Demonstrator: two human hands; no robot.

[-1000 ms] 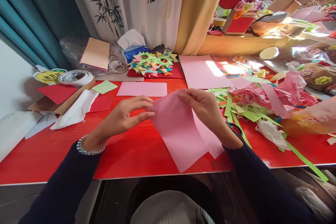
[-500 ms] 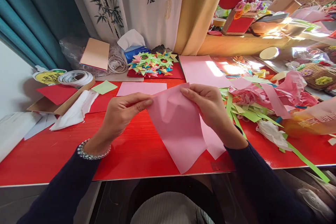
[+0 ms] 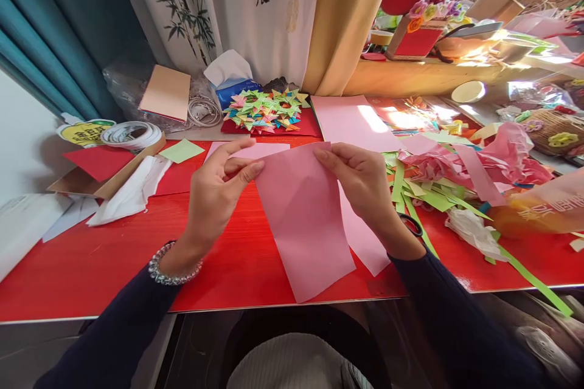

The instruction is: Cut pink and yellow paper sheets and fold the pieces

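Presently, the left hand [image 3: 212, 200] pinches the far left corner of a pink paper sheet [image 3: 303, 225] over the table [image 3: 114, 261], index finger raised; the right hand [image 3: 360, 182] grips near the far right corner. A second pink sheet [image 3: 365, 240] shows past its right edge. Maintain light, even tension to prevent creasing.

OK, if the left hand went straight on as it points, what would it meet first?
For the left hand, probably the raised pink sheet, its corner close by the thumb; depth is unclear.
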